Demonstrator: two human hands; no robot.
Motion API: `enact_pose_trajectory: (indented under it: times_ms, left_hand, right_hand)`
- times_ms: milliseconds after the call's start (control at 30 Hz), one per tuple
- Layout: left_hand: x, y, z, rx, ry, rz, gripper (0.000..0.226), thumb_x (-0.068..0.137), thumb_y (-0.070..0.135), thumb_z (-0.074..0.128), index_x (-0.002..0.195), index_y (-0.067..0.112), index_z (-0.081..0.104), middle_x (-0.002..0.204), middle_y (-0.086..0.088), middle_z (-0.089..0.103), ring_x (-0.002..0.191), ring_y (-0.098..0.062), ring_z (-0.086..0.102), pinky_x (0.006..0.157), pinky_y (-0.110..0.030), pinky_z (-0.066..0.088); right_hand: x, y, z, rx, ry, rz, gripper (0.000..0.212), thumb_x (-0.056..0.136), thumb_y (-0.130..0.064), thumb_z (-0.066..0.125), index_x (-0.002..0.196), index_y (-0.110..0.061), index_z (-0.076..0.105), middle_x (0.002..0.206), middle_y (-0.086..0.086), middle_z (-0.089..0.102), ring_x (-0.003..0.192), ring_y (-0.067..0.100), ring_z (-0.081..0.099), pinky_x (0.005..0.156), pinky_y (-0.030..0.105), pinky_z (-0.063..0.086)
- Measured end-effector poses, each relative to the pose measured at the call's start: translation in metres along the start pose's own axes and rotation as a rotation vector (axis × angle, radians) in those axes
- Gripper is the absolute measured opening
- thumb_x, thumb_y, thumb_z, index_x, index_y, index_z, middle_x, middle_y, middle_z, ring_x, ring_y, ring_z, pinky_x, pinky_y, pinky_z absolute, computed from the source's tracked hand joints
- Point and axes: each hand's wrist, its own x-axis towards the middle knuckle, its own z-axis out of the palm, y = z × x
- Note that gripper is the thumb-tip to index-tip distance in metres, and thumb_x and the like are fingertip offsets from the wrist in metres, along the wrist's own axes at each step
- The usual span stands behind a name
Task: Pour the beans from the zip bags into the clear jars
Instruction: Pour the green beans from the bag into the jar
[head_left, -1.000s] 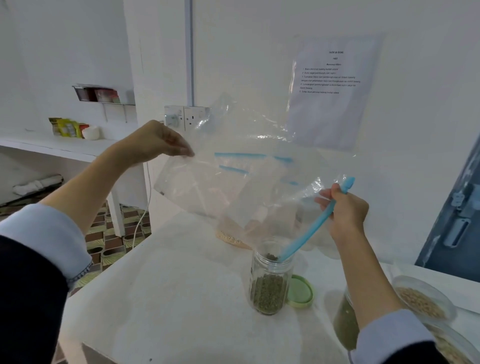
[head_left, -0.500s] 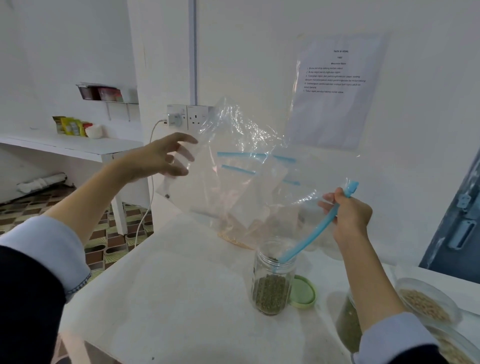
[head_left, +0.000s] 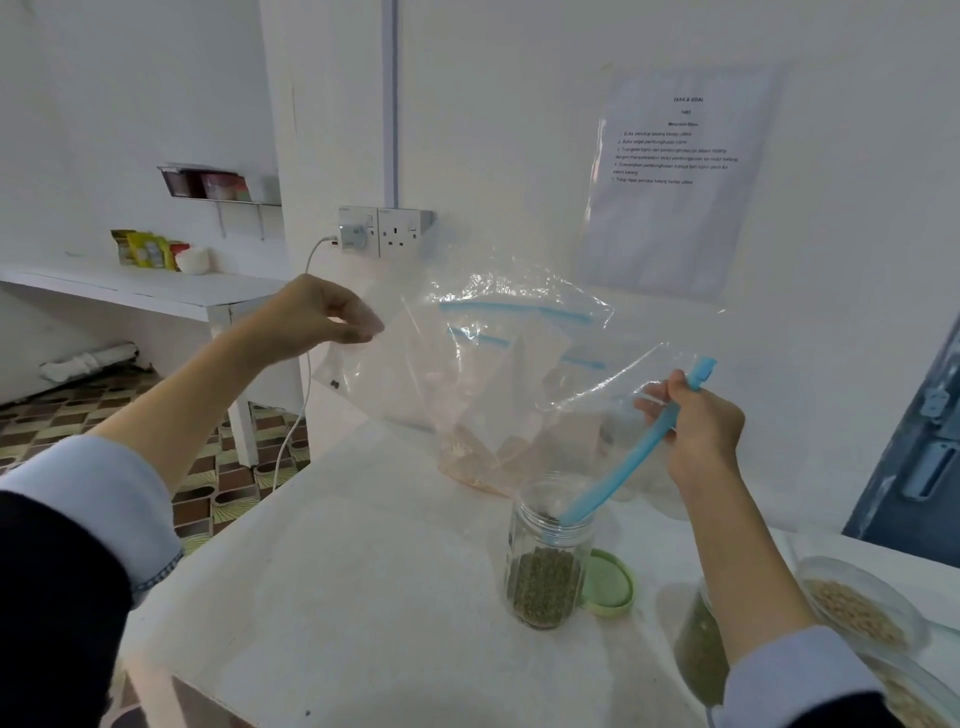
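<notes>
Left hand (head_left: 324, 317) raised at far-left corner of clear zip bag (head_left: 415, 374), fingertips pinching film. Right hand (head_left: 698, 421) lower, fingers curled round blue zip strip (head_left: 623, 462); strip's end dips into mouth of open clear jar (head_left: 548, 556). Bag slung between hands above white table (head_left: 337, 597), nearly empty, two or three dark beans (head_left: 333, 383) in left corner. One green lid (head_left: 608, 584) beside jar. Three more bean-filled containers at right edge. More zip bags lie behind.
</notes>
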Motion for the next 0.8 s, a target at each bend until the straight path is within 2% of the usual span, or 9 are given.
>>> enact_pose_trajectory:
  times_ms: [133,233,300,333,400,467,567,667,800]
  left_hand:
    - [0.000,-0.005,0.000,-0.045,-0.064,0.008,0.009,0.080,-0.007,0.067,0.087,-0.002,0.067,0.089,0.010,0.072,0.083,0.004,0.066,0.073,-0.005,0.047]
    - [-0.001,-0.004,0.002,-0.009,-0.025,0.009,0.012,0.076,-0.009,0.070,0.077,0.001,0.064,0.086,0.003,0.071,0.079,-0.003,0.066,0.070,-0.005,0.048]
    - [-0.001,-0.003,0.003,0.032,0.029,0.020,0.027,0.072,-0.006,0.075,0.065,0.009,0.055,0.084,-0.005,0.068,0.076,-0.009,0.063,0.066,-0.006,0.048]
    - [-0.002,-0.003,0.003,0.063,0.055,0.021,0.034,0.070,-0.004,0.078,0.061,0.011,0.048,0.079,-0.007,0.065,0.072,-0.009,0.060,0.062,-0.010,0.046]
    - [-0.002,-0.004,0.005,0.156,0.086,0.009,0.045,0.067,0.005,0.082,0.058,0.011,0.039,0.063,-0.004,0.051,0.057,-0.011,0.044,0.055,-0.021,0.034]
    - [-0.002,-0.006,0.008,0.205,0.109,0.018,0.047,0.066,0.013,0.084,0.059,0.006,0.038,0.058,-0.003,0.038,0.054,-0.013,0.032,0.053,-0.025,0.026]
    - [-0.001,-0.011,0.008,0.138,0.133,0.042,0.037,0.071,0.014,0.081,0.071,-0.010,0.052,0.067,-0.017,0.056,0.062,-0.013,0.047,0.065,-0.027,0.041]
    - [-0.002,-0.013,0.009,0.117,0.105,0.050,0.021,0.076,0.012,0.076,0.080,-0.004,0.062,0.080,-0.008,0.067,0.070,-0.010,0.060,0.079,-0.026,0.048]
    - [0.000,-0.010,0.009,0.068,0.086,0.040,0.013,0.080,0.005,0.071,0.089,-0.003,0.066,0.091,-0.001,0.070,0.079,-0.005,0.065,0.078,-0.017,0.049]
  right_hand:
    - [0.003,0.003,-0.005,-0.017,0.017,-0.006,0.025,0.097,-0.020,0.055,0.075,-0.010,0.062,0.079,0.002,0.068,0.059,0.013,0.065,0.072,0.024,0.053]
    - [0.003,0.005,-0.004,-0.004,0.033,-0.004,0.023,0.097,-0.020,0.055,0.077,-0.010,0.063,0.081,0.003,0.068,0.060,0.013,0.065,0.076,0.026,0.055]
    - [0.002,0.006,-0.004,-0.003,0.034,-0.003,0.023,0.097,-0.020,0.055,0.078,-0.010,0.063,0.080,0.002,0.068,0.063,0.014,0.065,0.078,0.026,0.055]
    - [0.001,0.006,-0.003,-0.007,0.034,-0.002,0.023,0.097,-0.020,0.055,0.077,-0.011,0.062,0.080,0.002,0.068,0.064,0.014,0.065,0.078,0.026,0.055]
    - [0.001,0.006,-0.003,-0.013,0.038,-0.001,0.023,0.097,-0.021,0.056,0.077,-0.012,0.062,0.080,0.002,0.068,0.066,0.014,0.065,0.079,0.026,0.055]
    - [0.001,0.006,-0.003,-0.010,0.037,0.000,0.022,0.096,-0.020,0.056,0.076,-0.013,0.062,0.080,0.002,0.068,0.066,0.014,0.065,0.080,0.026,0.055]
    - [0.002,0.007,-0.005,0.001,0.042,0.001,0.023,0.097,-0.020,0.055,0.076,-0.012,0.061,0.079,0.002,0.068,0.066,0.015,0.065,0.079,0.026,0.055]
    - [0.002,0.008,-0.006,0.027,0.044,0.009,0.023,0.097,-0.018,0.056,0.075,-0.012,0.060,0.079,0.002,0.068,0.065,0.016,0.064,0.078,0.026,0.055]
    - [0.004,0.011,-0.005,0.022,0.047,0.001,0.023,0.097,-0.018,0.056,0.075,-0.012,0.060,0.081,0.003,0.068,0.063,0.014,0.064,0.075,0.024,0.056]
